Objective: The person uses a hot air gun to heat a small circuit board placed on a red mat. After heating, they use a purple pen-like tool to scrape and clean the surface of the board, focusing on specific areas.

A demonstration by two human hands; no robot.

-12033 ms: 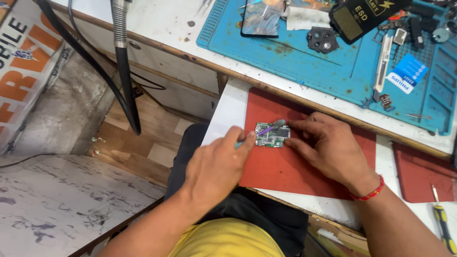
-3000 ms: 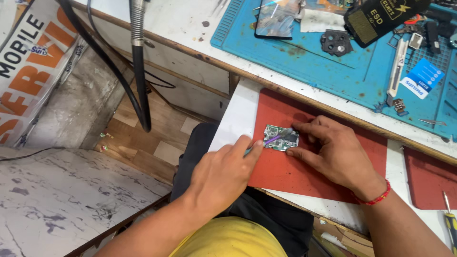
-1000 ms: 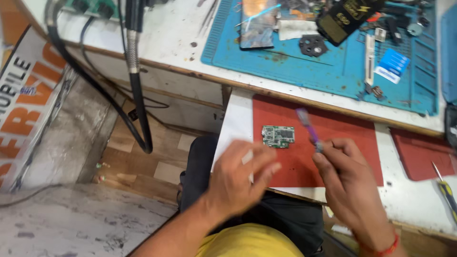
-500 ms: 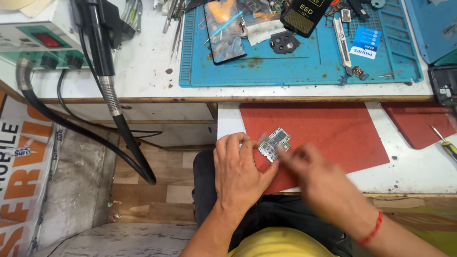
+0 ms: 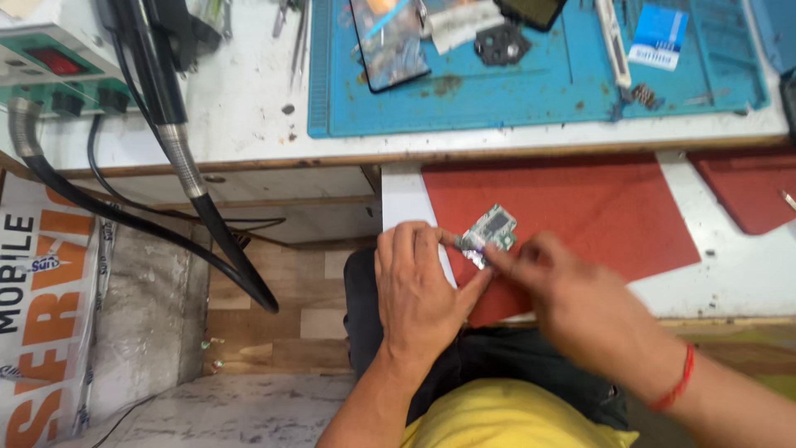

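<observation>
Two hands, the left hand [image 5: 419, 286] and the right hand [image 5: 572, 290], meet at one small circuit board [image 5: 491, 230]. Under their fingers lies one of two red mats [image 5: 580, 207].

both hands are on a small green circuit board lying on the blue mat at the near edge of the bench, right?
Not quite. The small green circuit board lies on the red mat, not the blue one; the blue mat is farther back, holding a phone and loose parts. The head view shows it. The left hand and right hand are both at the board.
</observation>
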